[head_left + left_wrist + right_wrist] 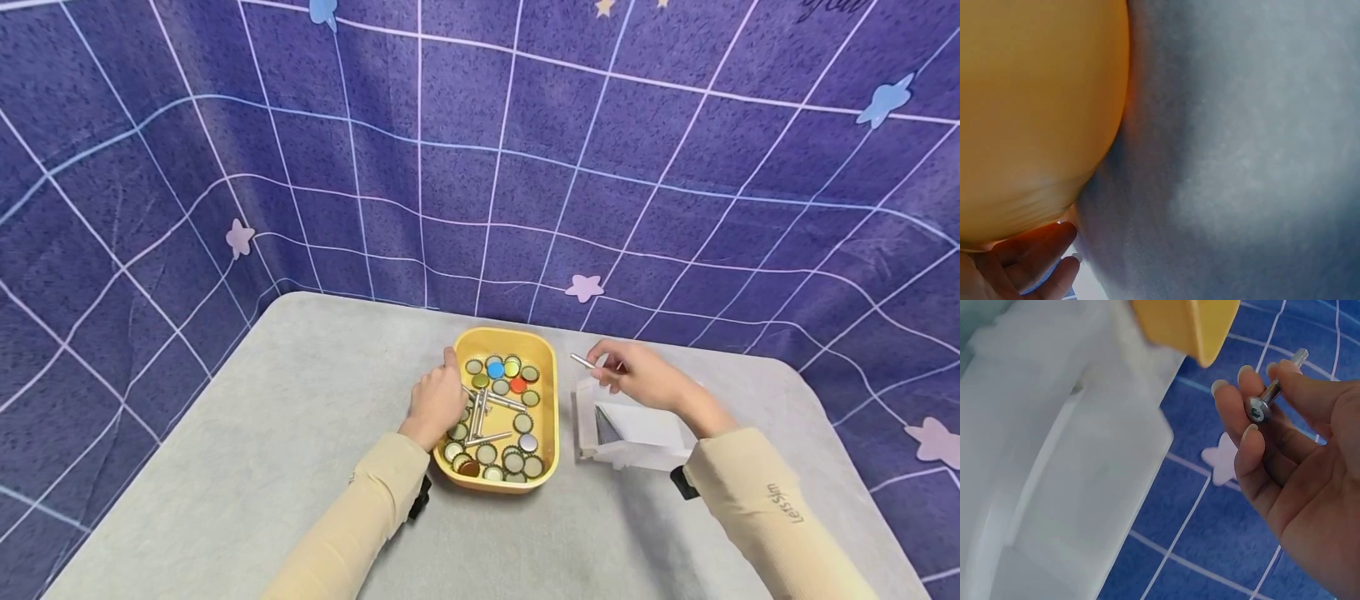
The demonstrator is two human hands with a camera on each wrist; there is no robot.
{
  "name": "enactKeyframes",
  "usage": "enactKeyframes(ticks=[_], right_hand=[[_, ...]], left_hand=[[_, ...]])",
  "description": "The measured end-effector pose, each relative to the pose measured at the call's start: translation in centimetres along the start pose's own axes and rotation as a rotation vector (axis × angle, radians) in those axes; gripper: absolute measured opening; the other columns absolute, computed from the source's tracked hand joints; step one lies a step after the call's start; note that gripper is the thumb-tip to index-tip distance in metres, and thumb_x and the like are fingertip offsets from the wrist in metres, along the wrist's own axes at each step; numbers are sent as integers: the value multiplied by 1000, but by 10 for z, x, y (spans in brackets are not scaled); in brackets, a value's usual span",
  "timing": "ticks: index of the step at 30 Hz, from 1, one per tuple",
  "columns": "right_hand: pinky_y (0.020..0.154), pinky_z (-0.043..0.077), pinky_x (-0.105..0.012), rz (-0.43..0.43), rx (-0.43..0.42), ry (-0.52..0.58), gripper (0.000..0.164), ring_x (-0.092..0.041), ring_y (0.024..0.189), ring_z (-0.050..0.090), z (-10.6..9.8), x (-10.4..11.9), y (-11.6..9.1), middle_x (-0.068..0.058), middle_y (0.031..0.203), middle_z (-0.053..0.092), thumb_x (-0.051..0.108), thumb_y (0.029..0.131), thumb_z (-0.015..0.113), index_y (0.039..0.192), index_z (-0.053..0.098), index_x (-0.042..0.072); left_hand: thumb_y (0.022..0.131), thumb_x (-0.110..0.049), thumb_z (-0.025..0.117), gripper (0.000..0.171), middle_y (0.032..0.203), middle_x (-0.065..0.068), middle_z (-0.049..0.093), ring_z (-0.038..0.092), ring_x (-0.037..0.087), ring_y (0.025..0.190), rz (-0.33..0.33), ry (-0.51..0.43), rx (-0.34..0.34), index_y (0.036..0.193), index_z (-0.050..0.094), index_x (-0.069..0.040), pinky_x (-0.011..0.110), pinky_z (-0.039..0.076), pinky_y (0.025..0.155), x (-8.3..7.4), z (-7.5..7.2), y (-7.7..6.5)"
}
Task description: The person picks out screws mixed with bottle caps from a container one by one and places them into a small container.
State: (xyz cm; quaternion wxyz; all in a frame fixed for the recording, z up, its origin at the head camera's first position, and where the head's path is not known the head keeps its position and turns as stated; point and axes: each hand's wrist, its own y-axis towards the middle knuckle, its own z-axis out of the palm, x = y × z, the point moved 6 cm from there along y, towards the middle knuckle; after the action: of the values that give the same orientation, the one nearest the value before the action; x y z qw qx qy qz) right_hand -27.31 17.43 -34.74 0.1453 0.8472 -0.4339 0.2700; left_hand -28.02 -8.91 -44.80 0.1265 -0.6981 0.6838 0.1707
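My left hand [437, 404] grips the left rim of a yellow plastic bin [556, 400]. In the left wrist view, its fingers [1041, 256] lie against the bin's outer wall [1035, 125]. Bottle caps [513, 460] and several silver bolts [489, 439] lie inside the bin. Right of it, my right hand [637, 375] pinches one metal bolt [1272, 392] between thumb and fingers, above a white open box [652, 454]. The right wrist view shows a hex socket in the bolt's round head.
Both containers stand on a grey table [300, 400], the white box close to the bin's right side. A purple cloth [450, 100] with grid lines and stars hangs behind and beside the table.
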Motion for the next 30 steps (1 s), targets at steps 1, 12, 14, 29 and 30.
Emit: enactKeyframes(ticks=[1,12,14,29,30], right_hand=[[63,52,-25,6,2,-11,13,-19,66,64,-1,-3,-1,-12,76,66,2,94,58,106,60,-1],[58,47,-23,43,46,-108,10,-9,63,58,-6,-25,-15,-9,73,67,-1,90,61,99,62,2],[58,46,-22,52,59,-133,11,-8,64,58,-5,-30,-18,-7,73,68,-2,89,61,98,62,3],[76,55,-44,60,11,-319,18,-23,81,70,-1,-45,-27,-7,84,74,-4,83,63,98,66,7],[76,55,-44,58,6,-318,17,-22,81,70,-2,-44,-26,-7,84,74,-3,84,63,97,67,6]], left_hand=[[88,-9,56,68,97,23,69,69,39,79,1,1,-2,150,30,4,49,57,67,0,0,0],[87,-9,58,70,94,22,70,69,38,76,12,6,-15,150,30,5,48,57,65,1,1,0],[87,-9,58,70,94,22,70,69,38,76,15,3,-16,150,30,5,48,57,65,0,1,0],[87,-9,59,69,92,22,70,69,38,74,23,0,-22,148,31,5,48,56,63,0,0,0],[87,-9,59,69,92,22,70,69,39,74,23,1,-23,148,31,5,49,56,63,0,0,0]])
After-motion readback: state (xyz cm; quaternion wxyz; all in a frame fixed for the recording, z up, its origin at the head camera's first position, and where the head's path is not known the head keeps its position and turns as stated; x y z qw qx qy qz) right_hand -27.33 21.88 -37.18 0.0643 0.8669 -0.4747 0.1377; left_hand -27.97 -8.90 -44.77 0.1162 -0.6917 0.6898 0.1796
